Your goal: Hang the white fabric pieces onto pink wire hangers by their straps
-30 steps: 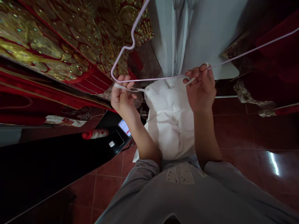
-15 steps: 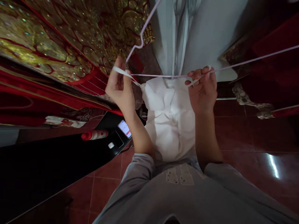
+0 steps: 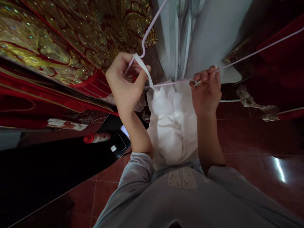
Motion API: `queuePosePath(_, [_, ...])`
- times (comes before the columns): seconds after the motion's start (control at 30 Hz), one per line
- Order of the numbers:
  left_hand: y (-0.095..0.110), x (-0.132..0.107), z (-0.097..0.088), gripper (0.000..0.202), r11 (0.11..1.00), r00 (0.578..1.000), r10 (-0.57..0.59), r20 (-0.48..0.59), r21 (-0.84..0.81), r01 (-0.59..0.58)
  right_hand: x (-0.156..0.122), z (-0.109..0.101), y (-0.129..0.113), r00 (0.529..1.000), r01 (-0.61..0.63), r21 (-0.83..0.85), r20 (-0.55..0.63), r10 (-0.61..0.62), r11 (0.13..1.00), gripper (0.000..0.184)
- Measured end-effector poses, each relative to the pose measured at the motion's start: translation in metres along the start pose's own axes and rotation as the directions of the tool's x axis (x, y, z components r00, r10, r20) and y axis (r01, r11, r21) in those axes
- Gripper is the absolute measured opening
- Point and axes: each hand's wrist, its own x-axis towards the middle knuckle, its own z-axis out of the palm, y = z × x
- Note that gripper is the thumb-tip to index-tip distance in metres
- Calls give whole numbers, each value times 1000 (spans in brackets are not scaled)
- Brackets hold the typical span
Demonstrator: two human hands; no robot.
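Note:
A pale pink wire clothes hanger [image 3: 147,31] runs from the top of the view, through a notch, to my left hand [image 3: 125,82]. Its long bar passes across to the right edge. My left fingers are closed around the hanger's left end and on a thin white strap [image 3: 143,67], stretched between fingers and thumb beside the notch. Below the bar hangs a white garment [image 3: 169,126] to which the strap leads. My right hand [image 3: 206,90] is curled at the bar, fingertips pinching it; a bit of white strap shows by these fingers, partly hidden.
Red garments with gold sequins [image 3: 78,41] hang close on the left, and dark red ones [image 3: 275,69] on the right. A black table [image 3: 59,164] at left bears a red-capped bottle [image 3: 97,137], a dark phone [image 3: 120,142], a white case [image 3: 113,148] and a lit phone [image 3: 124,130].
My left hand has turned and moved up toward the hanger's notch, drawing the white strap with it. The hanger has tilted slightly. My right hand has stayed nearly in place.

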Motion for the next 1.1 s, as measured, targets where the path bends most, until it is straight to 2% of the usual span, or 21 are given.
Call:
queuePosePath(0.1, [14, 4, 3, 22, 991, 982, -83, -168, -122, 62, -4, 3, 4, 999, -35, 1, 7, 35, 999, 35])
queuePosePath(0.13, [13, 5, 2, 22, 988, 980, -81, -179, -146, 55, -5, 3, 4, 999, -45, 6, 13, 45, 999, 35])
queuePosePath(0.23, [-1, 4, -2, 23, 992, 998, 31, -55, -124, -38, -5, 1, -3, 999, -50, 3, 16, 50, 999, 34])
queuePosePath(0.3, [-15, 1, 0, 24, 986, 997, 51, -60, -154, -60, -2, 0, -8, 998, -60, -24, 14, 60, 998, 32])
queuePosePath(0.4, [-37, -7, 11, 26, 936, 974, -107, -201, -351, 30, 1, -1, -10, 998, -57, -38, 12, 58, 998, 29])
queuePosePath(0.47, [-49, -16, 24, 27, 863, 965, -197, -173, -498, 87, 2, -1, -7, 999, -38, -31, 4, 39, 999, 31])
queuePosePath(0.53, [-59, -28, 39, 21, 816, 983, -167, -81, -571, 91, 2, -1, -2, 999, -43, -38, -2, 43, 998, 31])
queuePosePath(0.6, [-65, -41, 53, 11, 830, 997, -64, -37, -557, 32, 1, 0, 1, 998, -57, -59, -9, 56, 997, 30])
queuePosePath(0.7, [-67, -54, 66, 14, 870, 992, 33, -123, -484, -89, -1, 1, 0, 998, -64, -66, -18, 63, 996, 30])
queuePosePath(0.93, [-67, -50, 60, 18, 887, 987, 91, -132, -439, -141, -9, 3, -29, 987, -159, -40, -6, 159, 986, 10])
queuePosePath(1.0, [-71, -49, 60, 19, 896, 985, 93, -143, -419, -145, -10, 0, -39, 983, -170, -46, -76, 166, 984, 15])
queuePosePath(1.1, [-74, -49, 63, 21, 919, 982, 57, -179, -374, -121, -7, -6, -52, 952, -104, -75, -295, 78, 992, 24])
